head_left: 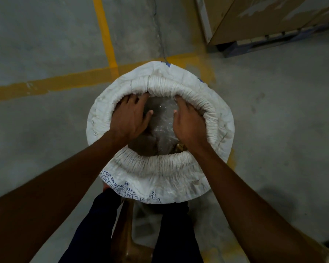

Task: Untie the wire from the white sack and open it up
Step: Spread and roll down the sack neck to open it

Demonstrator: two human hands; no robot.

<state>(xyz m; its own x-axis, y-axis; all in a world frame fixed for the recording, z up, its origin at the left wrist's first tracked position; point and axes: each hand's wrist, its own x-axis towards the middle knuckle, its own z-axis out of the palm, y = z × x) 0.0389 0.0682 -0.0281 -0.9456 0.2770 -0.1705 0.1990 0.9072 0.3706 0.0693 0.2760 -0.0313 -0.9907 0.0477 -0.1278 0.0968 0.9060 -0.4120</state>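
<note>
White sack (160, 173) rolled open, blue "C8", "C9" print, left hand (130, 118) and right hand (188, 123) spread flat inside mouth, gripping nothing

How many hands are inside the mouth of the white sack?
2. The left hand presses the rolled rim on the left; the right hand presses it on the right. Both reach into the white sack.

We can read blue print on the near side of the white sack (160, 179): part of a word, "mark", and little boxes marked C4, C8 and C9.
</note>
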